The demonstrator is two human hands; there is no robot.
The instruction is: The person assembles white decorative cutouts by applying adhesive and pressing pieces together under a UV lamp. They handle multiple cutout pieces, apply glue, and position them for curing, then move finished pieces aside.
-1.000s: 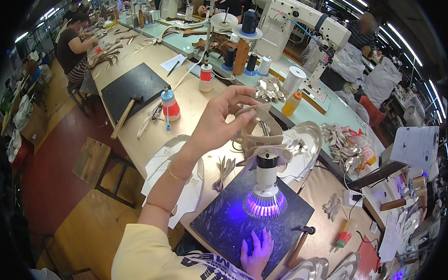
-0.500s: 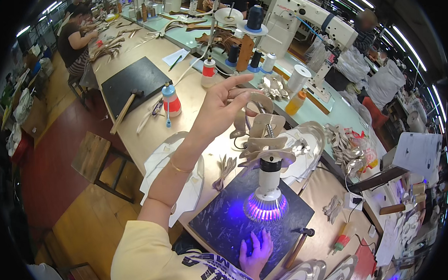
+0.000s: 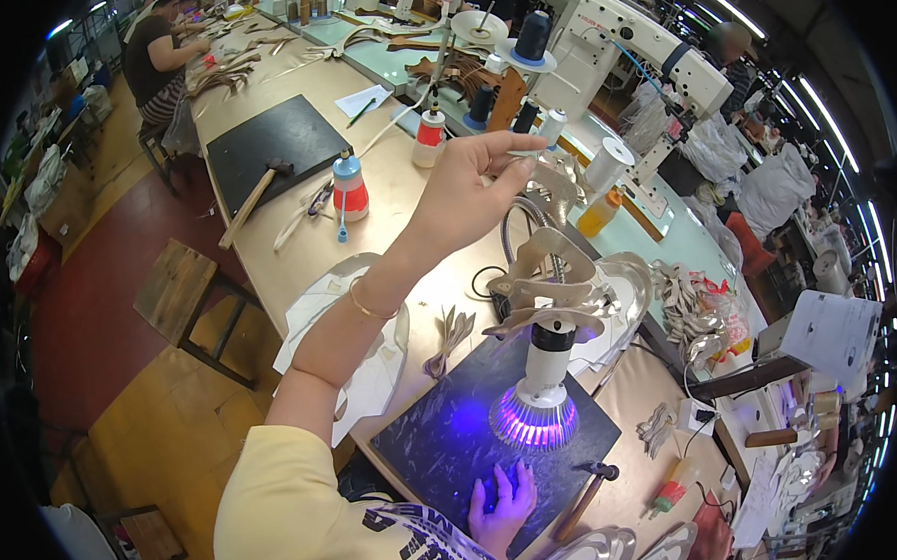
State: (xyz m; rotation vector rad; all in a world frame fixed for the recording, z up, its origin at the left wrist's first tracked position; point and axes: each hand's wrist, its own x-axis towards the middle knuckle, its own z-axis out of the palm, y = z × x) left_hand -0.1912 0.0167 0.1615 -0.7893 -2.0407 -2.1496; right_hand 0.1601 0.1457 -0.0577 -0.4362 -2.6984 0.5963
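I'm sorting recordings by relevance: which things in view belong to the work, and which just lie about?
Likely in use:
beige piece at the left hand
lit lamp
beige pieces around its neck
black board under the right hand

Apparently lying about:
near hammer
wooden stool
green pen
blue-topped bottle

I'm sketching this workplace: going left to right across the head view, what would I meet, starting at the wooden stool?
Wooden stool → blue-capped bottle → right hand → hammer beside that hand → green-tipped bottle → white panel.
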